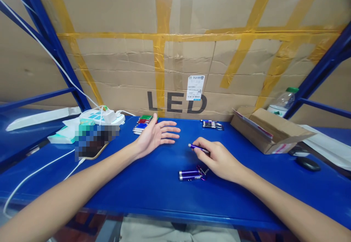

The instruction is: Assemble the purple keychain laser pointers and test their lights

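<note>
My right hand (215, 158) is closed around a small purple pen-like flashlight (199, 148), its silver tip pointing left. Two more purple flashlights (189, 175) with clips lie side by side on the blue table just below that hand. With the palm turned up and fingers spread, my left hand (157, 135) holds nothing. Behind its wrist and thumb is a row of green, red, blue and silver flashlights (141, 126), partly hidden by the hand. Several dark and blue flashlights (210, 124) with clips lie at the back, right of the middle.
An open cardboard box (270, 128) stands at the right, with a black mouse-like object (308, 163) beside it and a plastic bottle (283, 101) behind. At left are a phone (95, 148) on a cable, a tissue pack (61, 136) and a power strip (120, 119). A large cardboard sheet (123, 63) walls the back.
</note>
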`<control>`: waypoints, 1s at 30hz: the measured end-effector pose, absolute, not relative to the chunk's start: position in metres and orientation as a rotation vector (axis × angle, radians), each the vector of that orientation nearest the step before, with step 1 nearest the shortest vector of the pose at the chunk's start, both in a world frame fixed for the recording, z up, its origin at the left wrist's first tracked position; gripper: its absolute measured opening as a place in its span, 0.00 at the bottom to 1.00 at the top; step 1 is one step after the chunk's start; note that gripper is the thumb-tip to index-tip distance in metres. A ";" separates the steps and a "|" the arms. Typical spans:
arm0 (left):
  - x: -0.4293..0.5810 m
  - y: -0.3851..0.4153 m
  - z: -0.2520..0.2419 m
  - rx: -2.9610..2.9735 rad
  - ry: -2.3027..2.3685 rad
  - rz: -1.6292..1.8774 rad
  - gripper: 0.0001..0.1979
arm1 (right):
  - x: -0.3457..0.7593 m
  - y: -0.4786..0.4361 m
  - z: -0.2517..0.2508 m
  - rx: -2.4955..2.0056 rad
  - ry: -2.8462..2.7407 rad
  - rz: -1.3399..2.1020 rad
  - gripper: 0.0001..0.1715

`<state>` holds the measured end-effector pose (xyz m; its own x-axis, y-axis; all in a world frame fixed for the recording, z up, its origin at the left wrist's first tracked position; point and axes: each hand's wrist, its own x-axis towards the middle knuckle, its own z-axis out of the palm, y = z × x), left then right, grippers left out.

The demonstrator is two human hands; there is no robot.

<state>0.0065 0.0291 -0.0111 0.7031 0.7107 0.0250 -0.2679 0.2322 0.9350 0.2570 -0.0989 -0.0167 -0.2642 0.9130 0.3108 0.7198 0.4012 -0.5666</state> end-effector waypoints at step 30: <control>0.006 0.031 -0.012 1.149 0.449 0.688 0.43 | 0.255 -0.101 -0.014 -1.367 -2.076 0.521 0.19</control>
